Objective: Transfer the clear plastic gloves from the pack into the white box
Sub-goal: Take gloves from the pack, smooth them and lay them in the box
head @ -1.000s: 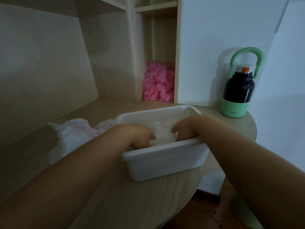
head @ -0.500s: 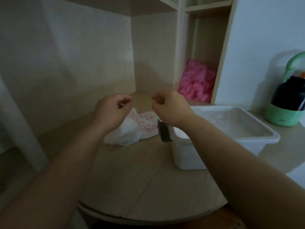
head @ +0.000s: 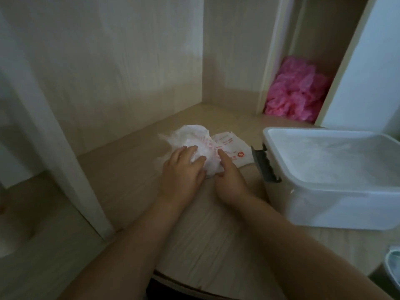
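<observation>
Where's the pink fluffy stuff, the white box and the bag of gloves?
pink pile (head: 296, 92), head view, middle of the heap.
white box (head: 346, 208), head view, its front wall.
glove pack (head: 192, 135), head view, its crumpled far end.

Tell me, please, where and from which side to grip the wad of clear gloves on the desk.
Probably its puffed middle, from above, squeezing both flanks: the glove wad is a soft, loose heap touching the flat pack, with no rigid edge.
</observation>
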`<state>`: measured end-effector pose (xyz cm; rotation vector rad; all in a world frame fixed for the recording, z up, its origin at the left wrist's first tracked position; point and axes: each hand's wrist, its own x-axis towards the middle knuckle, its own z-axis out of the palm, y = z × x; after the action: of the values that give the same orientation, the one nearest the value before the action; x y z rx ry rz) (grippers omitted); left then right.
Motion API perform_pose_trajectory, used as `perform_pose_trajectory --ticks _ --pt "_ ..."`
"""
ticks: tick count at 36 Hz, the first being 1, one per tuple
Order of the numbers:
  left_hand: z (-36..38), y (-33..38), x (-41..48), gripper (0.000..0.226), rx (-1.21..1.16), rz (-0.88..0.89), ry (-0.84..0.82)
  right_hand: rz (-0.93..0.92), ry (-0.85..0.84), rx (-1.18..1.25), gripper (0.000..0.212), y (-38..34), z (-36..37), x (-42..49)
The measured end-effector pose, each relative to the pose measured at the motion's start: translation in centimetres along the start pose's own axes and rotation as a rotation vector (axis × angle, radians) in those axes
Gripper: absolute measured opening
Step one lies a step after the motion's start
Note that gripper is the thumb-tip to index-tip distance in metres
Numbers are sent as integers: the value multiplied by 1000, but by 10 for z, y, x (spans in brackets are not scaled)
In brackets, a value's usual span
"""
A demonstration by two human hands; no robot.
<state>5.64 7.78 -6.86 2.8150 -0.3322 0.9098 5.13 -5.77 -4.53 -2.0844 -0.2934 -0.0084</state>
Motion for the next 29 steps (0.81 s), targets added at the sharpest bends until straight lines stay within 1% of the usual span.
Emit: perform_pose_trajectory --ticks 2,4,6,8,10,12,14,16,18,20,22,23,24,25,26,27,28,29 --pt "8 0 -3 33 -70 -18 43 56 18 26 57 7 1 -2" --pt "14 -3 -5 32 -116 -26 121 20 36 28 62 13 2 -3" --pt "14 -3 -5 28 -100 -12 209 -1 50 15 62 15 3 -2" --pt "13 -1 -5 23 -96 -49 260 2 68 25 61 18 3 -1" --pt "14 -2 -5 21 -146 -72 300 0 74 15 59 19 4 -1" --pt "13 -3 -6 26 -272 -90 310 -17 76 -4 57 20 5 -1" --pt "10 -5 -7 29 -396 -156 326 -34 76 -23 52 21 6 -1" --pt "7 -3 -8 26 -472 -206 365 -28 57 -6 47 22 5 1" --pt "5 -1 -9 22 -566 -263 366 1 29 36 44 21 5 3" --pt "4 2 -10 19 -649 -308 317 44 -3 122 51 18 4 5" --pt "4 3 -10 18 -665 -283 282 86 -35 262 58 10 1 7" --pt "3 4 -10 20 -669 -253 276 70 -51 304 53 6 -1 8" --pt "2 5 -10 22 -665 -222 279 9 -60 299 40 3 -2 9" --pt "1 5 -9 23 -660 -197 291 -56 -50 263 24 -1 -2 10" --pt "-1 6 -9 20 -655 -187 305 -106 -18 238 19 -6 -3 11" --pt "-1 6 -9 15 -659 -195 319 -128 25 223 27 -10 -3 12" --pt "-3 6 -9 14 -680 -222 330 -119 63 227 32 -16 -4 13" --pt "-4 6 -9 21 -726 -261 332 -94 95 263 32 -22 -5 14"
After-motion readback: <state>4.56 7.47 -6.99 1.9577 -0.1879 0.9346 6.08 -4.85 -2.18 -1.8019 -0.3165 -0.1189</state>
